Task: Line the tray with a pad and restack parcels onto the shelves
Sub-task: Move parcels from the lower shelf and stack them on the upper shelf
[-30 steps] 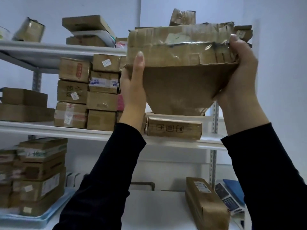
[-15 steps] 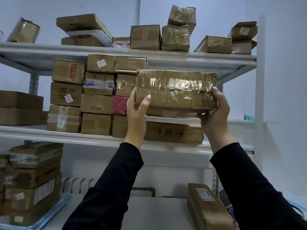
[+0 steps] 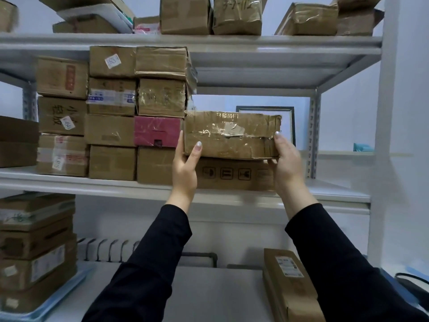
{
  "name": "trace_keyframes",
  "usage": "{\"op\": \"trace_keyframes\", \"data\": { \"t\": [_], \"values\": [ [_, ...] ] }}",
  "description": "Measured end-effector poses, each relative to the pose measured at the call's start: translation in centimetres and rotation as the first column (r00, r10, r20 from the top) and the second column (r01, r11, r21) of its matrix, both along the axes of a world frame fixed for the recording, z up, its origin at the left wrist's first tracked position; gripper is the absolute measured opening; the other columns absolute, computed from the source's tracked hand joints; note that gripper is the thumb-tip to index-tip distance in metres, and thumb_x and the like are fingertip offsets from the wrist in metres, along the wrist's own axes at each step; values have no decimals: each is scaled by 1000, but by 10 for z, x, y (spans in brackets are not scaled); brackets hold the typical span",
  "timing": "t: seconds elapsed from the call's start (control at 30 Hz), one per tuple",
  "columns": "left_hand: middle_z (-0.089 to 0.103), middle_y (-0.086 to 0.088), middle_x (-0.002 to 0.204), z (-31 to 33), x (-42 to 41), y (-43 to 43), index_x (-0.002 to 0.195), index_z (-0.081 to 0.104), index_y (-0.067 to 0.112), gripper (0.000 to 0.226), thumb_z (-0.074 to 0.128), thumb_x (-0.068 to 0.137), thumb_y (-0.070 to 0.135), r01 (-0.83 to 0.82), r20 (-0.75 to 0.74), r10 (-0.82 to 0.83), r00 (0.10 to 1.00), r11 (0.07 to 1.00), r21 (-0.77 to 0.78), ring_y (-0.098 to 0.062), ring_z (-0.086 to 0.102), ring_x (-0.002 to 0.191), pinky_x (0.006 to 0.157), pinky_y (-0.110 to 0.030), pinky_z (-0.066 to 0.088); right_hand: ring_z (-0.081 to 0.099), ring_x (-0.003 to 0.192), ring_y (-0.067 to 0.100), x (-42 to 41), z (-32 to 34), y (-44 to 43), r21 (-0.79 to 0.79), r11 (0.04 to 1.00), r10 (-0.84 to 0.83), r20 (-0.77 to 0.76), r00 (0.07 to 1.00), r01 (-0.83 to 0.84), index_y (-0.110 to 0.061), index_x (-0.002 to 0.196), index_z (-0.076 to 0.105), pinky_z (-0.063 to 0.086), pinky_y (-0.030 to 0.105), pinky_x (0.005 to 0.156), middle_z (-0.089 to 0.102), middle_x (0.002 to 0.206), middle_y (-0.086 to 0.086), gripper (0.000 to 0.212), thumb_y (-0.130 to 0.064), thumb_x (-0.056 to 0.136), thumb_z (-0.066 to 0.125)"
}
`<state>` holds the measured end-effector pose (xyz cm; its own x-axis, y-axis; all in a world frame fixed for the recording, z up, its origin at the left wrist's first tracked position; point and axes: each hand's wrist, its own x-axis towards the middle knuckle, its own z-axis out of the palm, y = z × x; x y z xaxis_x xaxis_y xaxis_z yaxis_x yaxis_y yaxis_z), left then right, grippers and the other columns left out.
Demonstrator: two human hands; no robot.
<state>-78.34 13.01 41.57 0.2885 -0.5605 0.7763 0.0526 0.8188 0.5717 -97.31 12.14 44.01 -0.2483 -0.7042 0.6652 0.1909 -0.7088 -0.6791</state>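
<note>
Parcel between both hands' closed grips

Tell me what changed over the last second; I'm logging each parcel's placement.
The taped parcel came down from overhead to the middle shelf, now sitting on the box with handling symbols. The left hand and right hand still hold its ends. The stacked boxes beside it stayed put.
</note>
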Motion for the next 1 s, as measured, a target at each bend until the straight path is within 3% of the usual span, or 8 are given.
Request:
{"op": "trace_keyframes", "data": {
  "t": [0.1,0.2,0.27,0.37,0.47,0.8,1.0],
  "values": [
    [36,5,151,-5,-4,-18,148,30,20,60,52,94,37,-90,1,91,996,994,64,-11,31,140,115,-28,25,50,128,15,-4,-5,-18,-6,982,-189,-117,975,190,-9,133,56,38,42,110,58,135,3,47,-37,95,52],
    [40,1,148,-8,-7,-32,145,33,19,59,51,94,41,-193,3,194,981,974,119,-14,35,137,113,-31,28,48,126,17,-11,-6,-33,-7,889,-442,-269,856,457,-25,123,64,32,44,110,63,125,-4,48,-56,90,49],
    [42,-1,144,-8,-7,-39,143,36,20,57,51,93,45,-278,16,278,960,949,152,-16,38,133,111,-31,29,37,134,24,-15,-5,-39,66,803,-515,-423,746,592,-33,128,57,23,46,111,53,137,-2,56,-68,85,45],
    [38,-4,144,-7,-8,-46,144,33,21,63,50,91,51,-305,23,312,950,909,285,-19,37,132,102,-28,30,28,139,33,-17,-5,-46,263,859,-316,-403,859,439,-25,146,33,24,54,112,31,152,9,86,-76,78,45],
    [37,-4,147,-5,-8,-50,144,32,21,67,50,89,55,-275,24,286,958,889,366,-23,37,134,107,-37,32,31,136,34,-15,-6,-52,352,861,-243,-350,905,368,-14,145,35,31,49,110,31,150,12,96,-79,75,47],
    [28,-11,150,9,-6,-52,146,31,21,55,39,98,45,-407,210,350,913,759,509,-30,24,139,109,-43,27,29,121,33,-3,-1,-56,402,790,-317,-378,870,462,-34,114,61,30,42,102,32,129,8,53,-73,80,49],
    [32,-12,148,12,-2,-51,144,33,20,50,44,97,33,-443,266,354,897,708,550,-32,30,135,107,-39,30,27,125,34,3,-2,-57,399,779,-332,-393,858,484,-38,128,57,27,43,107,30,139,8,41,-54,91,50]
  ]
}}
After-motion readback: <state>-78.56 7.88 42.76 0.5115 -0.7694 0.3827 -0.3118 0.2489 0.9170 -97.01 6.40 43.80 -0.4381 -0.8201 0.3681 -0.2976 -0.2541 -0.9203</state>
